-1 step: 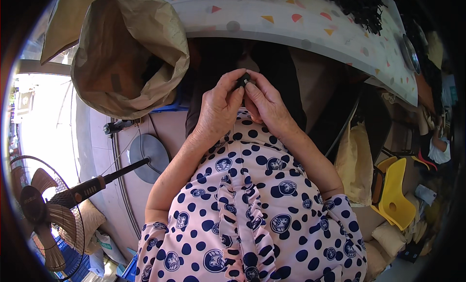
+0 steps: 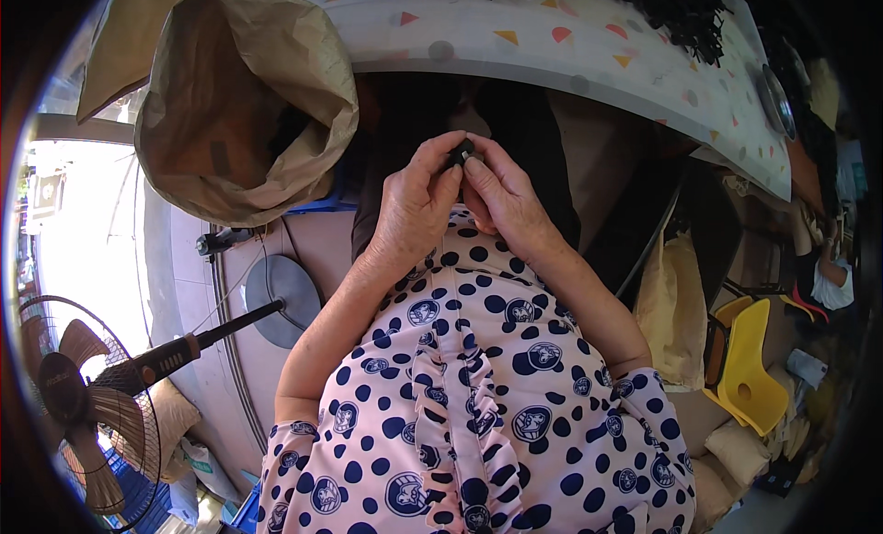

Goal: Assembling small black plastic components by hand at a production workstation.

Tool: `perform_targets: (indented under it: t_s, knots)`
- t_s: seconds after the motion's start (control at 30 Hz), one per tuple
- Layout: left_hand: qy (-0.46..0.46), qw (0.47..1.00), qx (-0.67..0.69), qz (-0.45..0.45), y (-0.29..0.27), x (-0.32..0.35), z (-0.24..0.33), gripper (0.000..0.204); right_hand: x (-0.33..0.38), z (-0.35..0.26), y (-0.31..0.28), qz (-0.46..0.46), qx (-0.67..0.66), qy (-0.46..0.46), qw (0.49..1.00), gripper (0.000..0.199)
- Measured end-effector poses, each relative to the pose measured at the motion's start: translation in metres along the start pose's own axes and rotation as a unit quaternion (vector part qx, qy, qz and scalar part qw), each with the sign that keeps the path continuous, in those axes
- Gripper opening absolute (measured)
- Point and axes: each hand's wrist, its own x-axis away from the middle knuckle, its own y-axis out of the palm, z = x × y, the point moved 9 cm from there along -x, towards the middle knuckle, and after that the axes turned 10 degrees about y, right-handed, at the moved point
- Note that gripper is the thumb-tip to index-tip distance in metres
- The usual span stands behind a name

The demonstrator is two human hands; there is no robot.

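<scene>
Both my hands meet in front of my body, just short of the table's near edge. Between the fingertips is a small black piece (image 2: 463,150) with a light spot on it; its kind is too small to tell. My left hand (image 2: 421,186) pinches it between thumb and fingers from the left. From the other side, my right hand (image 2: 504,192) grips it with thumb and forefinger, its other fingers curled beneath. A heap of thin black pieces (image 2: 676,14) lies on the patterned white table (image 2: 515,51) beyond my hands.
A large open brown sack (image 2: 322,83) stands at the left, close to the table. A standing fan (image 2: 74,387) is at the lower left, its round base (image 2: 283,299) on the floor. A yellow chair (image 2: 752,368) and a cream sack (image 2: 671,313) are at the right.
</scene>
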Motion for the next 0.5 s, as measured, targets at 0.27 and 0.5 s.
perform_targets:
  t_s: [0.27, 0.5]
  knots:
    - [0.051, 0.997, -0.042, 0.039, -0.002, -0.004, 0.011, 0.031, -0.003, -0.002, 0.002, -0.021, -0.037, 0.015, 0.999, 0.03]
    - [0.099, 0.989, -0.1, 0.053, -0.012, -0.007, 0.014, 0.032, -0.017, 0.003, 0.01, -0.058, -0.039, 0.045, 0.996, 0.031]
